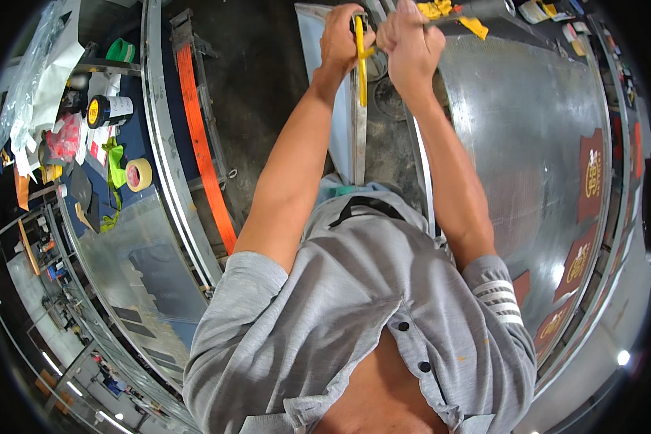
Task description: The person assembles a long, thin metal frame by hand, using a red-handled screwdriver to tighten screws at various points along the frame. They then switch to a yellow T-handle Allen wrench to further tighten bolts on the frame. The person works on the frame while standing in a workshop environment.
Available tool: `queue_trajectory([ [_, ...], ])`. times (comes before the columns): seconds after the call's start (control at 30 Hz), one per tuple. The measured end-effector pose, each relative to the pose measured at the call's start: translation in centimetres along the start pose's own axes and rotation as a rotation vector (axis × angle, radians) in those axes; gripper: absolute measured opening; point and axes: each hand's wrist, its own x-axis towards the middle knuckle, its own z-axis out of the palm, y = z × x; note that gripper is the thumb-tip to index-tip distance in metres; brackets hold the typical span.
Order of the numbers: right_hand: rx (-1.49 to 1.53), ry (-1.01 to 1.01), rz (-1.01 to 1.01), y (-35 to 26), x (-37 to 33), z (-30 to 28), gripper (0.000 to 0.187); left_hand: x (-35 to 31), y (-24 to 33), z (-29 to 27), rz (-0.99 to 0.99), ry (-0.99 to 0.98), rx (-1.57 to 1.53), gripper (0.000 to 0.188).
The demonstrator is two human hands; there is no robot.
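My left hand [338, 42] is closed at the upper end of a narrow yellow tool [362, 69] with a black part near its top; its exact kind is unclear. The tool stands along the edge of a long pale frame [358, 148], which has a light-blue panel [312, 30] and is held upright before me. Just right of the tool, my right hand [414, 49] is closed, its fingers curled toward the left hand. Whatever lies inside the right hand, if anything, is hidden.
At right, a long metal-edged table [513, 123] carries dark red printed pieces [591, 173]. Yellow scraps [474, 27] lie at its far end. An orange strip [195, 137] runs along a rail at left, beside a table with a tape roll [138, 175] and a black jar [110, 111].
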Motion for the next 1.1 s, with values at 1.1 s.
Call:
queue_trajectory([
  [1.1, 0.063, -0.379, 0.077, -5.5, -10.9, -4.0, 0.051, -10.8, 5.8, -11.1, -0.070, -0.314, -0.297, 0.055],
])
